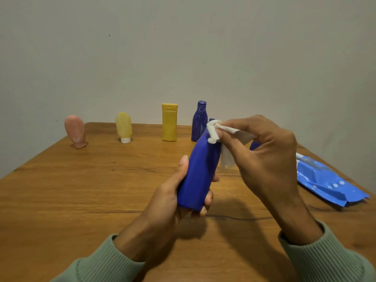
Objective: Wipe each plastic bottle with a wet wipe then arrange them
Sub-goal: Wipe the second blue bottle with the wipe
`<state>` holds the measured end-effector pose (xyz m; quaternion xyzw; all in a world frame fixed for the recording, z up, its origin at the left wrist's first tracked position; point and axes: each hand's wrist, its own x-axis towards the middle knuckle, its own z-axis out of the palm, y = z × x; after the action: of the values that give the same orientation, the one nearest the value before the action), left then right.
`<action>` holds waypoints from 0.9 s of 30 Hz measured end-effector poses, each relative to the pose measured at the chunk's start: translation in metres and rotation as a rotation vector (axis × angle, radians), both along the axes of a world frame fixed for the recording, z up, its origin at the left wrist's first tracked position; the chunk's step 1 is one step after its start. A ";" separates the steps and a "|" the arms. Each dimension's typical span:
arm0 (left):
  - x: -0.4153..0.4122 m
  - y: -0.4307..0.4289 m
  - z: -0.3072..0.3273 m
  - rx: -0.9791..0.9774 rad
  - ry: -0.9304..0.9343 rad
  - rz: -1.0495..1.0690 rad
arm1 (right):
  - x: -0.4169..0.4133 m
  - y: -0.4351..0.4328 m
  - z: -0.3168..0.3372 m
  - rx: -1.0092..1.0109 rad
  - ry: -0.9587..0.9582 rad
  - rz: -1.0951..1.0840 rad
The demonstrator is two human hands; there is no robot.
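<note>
Blue bottle (198,171): held in the air over the front middle of the desk (81,190), tilted with its cap end away from the person and clear of the wood.
Left hand (168,198): fingers (208,197) wrapped round the bottle's lower half, thumb laid up its left side.
Right hand (264,159): fingers (240,124) pinching a wet wipe (213,133), bunched against the bottle's neck with a loose tail hanging below.
Slip risk: a damp plastic body in a one-handed grip could twist or slide out if the wipe is pushed hard at the top.
Missed patch: the part under the left hand is covered and may go unwiped unless the grip shifts.
Wipes pack (329,180): blue, flat on the desk at the right, apart from both hands.
Blue item (254,145): mostly hidden behind the right hand; I cannot tell what it is.
Back row: pink bottle (74,132), pale yellow tube (123,127), yellow bottle (169,123) and dark blue bottle (199,122) stand spaced along the far edge.
Topple risk: the pink bottle and the tube stand on narrow caps, so a careless set-down nearby could knock them over.
</note>
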<state>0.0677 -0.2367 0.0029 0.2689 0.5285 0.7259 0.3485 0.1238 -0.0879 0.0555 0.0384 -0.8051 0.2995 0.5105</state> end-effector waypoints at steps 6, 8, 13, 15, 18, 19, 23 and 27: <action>-0.002 0.002 -0.006 -0.143 0.342 0.178 | 0.002 -0.002 0.001 0.072 -0.027 -0.042; -0.001 0.002 -0.008 -0.202 0.425 0.231 | 0.003 -0.001 0.002 0.052 -0.009 -0.081; -0.001 0.002 -0.011 -0.185 0.548 0.344 | 0.003 -0.007 0.000 0.027 -0.157 0.041; -0.002 0.003 -0.011 -0.153 0.528 0.358 | 0.004 -0.011 -0.001 0.027 -0.187 0.084; -0.001 0.002 -0.007 -0.100 0.478 0.327 | 0.005 -0.011 0.001 -0.008 -0.143 0.079; -0.002 0.002 -0.006 -0.090 0.451 0.306 | 0.006 -0.008 0.002 -0.030 -0.125 0.069; -0.001 0.002 -0.005 -0.065 0.309 0.202 | 0.007 0.001 0.005 -0.133 -0.074 0.042; 0.003 0.002 -0.001 0.007 0.108 0.147 | 0.005 0.001 0.005 -0.196 -0.120 0.091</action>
<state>0.0711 -0.2347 0.0016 0.2692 0.5621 0.7361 0.2642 0.1290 -0.0871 0.0607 0.0069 -0.7986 0.4012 0.4486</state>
